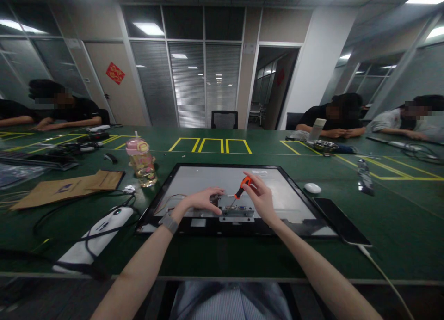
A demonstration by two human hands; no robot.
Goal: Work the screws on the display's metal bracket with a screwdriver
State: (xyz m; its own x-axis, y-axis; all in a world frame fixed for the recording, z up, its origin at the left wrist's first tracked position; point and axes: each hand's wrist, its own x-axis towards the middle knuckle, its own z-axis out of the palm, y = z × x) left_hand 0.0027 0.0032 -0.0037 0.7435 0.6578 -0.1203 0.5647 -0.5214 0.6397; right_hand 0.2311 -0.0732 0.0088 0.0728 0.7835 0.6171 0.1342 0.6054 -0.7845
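Observation:
A large flat display panel (187, 179) with a black frame lies on the green table in front of me. Near its close edge sits a metal bracket (239, 213) with small parts on it. My right hand (260, 197) grips an orange and black screwdriver (243, 187), tilted, its shaft pointing down to the bracket. At the bracket's left end is my left hand (203, 200), thumb and fingers spread apart around a small dark part. Whether those fingers press on the bracket, I cannot tell. Thin wires (169, 200) run across the panel left of that hand.
Left of the panel stand a pink-lidded bottle (141, 163), a brown paper envelope (69, 190) and a white device with black cables (95, 239). On the right lie a white mouse (312, 188) and a black phone (342, 220) with its cable. Several people sit across the table.

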